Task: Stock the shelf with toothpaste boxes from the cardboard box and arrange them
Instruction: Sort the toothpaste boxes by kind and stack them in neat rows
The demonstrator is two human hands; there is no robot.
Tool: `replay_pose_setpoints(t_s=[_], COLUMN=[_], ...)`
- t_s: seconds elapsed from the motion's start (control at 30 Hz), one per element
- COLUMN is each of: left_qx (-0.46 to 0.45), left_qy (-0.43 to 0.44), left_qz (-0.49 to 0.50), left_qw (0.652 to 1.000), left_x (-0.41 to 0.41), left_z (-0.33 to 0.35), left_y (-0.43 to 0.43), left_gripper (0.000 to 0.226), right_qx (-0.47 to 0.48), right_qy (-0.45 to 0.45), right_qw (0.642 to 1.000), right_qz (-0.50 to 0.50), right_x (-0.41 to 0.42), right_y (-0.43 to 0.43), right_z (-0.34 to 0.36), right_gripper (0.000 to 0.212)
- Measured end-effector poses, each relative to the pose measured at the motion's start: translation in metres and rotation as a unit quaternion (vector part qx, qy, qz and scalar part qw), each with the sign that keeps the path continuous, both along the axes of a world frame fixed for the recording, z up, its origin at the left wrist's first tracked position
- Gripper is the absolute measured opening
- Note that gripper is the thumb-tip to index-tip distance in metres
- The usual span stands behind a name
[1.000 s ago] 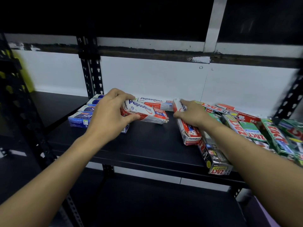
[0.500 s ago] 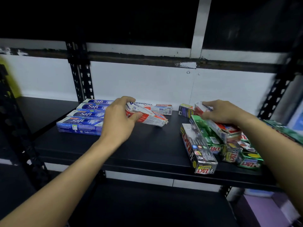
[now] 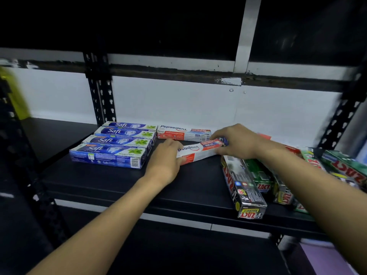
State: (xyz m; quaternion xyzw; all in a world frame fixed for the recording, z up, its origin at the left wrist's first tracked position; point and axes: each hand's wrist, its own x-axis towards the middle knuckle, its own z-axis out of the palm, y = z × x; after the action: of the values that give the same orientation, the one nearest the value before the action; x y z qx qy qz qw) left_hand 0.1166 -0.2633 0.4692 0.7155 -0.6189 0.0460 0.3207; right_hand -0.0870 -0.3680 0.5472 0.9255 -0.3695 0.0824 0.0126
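A white and red Pepsodent box [image 3: 199, 152] lies slanted on the black shelf [image 3: 111, 181], held at both ends. My left hand [image 3: 165, 162] grips its left end and my right hand [image 3: 237, 140] grips its right end. Behind it a second Pepsodent box [image 3: 183, 132] lies flat along the back wall. Several blue Safi boxes [image 3: 111, 153] lie in a neat row at the left. A loose pile of green and black Zact boxes [image 3: 243, 187] sits at the right, partly hidden by my right forearm. The cardboard box is out of view.
Black perforated uprights stand at the back left [image 3: 102, 100] and back right [image 3: 337, 124]. A white wall [image 3: 178, 104] closes the shelf's back. A lower black shelf [image 3: 158, 255] lies beneath. Something yellow [image 3: 14, 96] shows blurred at the far left.
My right hand left the pile at the right and moved left onto the right end of the Pepsodent box. That box now lies lower, slanted in front of the back one.
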Motion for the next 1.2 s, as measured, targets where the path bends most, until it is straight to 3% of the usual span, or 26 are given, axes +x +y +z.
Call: replay_pose_setpoints(t_s=[0.17, 0.27, 0.5, 0.7, 1.2], left_qx=[-0.094, -0.133, -0.079, -0.035, 0.048], left_qy=[-0.123, -0.132, -0.077, -0.115, -0.109], left_qz=[-0.002, 0.050, 0.112, 0.105, 0.118], left_qw=[0.988, 0.981, 0.987, 0.987, 0.986], left_x=[0.017, 0.053, 0.111, 0.113, 0.116], left_z=[0.010, 0.012, -0.006, -0.014, -0.015], left_y=[0.026, 0.043, 0.064, 0.058, 0.051], left_gripper=[0.034, 0.042, 0.061, 0.072, 0.090], right_qx=[-0.021, -0.028, -0.034, -0.058, -0.097], right_qy=[0.047, 0.054, 0.049, 0.047, 0.025], right_qw=[0.998, 0.997, 0.998, 0.997, 0.994], right_qz=[0.023, 0.036, 0.012, -0.011, -0.034], right_x=[0.039, 0.053, 0.070, 0.095, 0.126], right_y=[-0.009, -0.014, -0.031, -0.037, -0.038], right_z=[-0.016, -0.018, -0.025, -0.031, -0.039], right_gripper=[0.047, 0.044, 0.032, 0.031, 0.030])
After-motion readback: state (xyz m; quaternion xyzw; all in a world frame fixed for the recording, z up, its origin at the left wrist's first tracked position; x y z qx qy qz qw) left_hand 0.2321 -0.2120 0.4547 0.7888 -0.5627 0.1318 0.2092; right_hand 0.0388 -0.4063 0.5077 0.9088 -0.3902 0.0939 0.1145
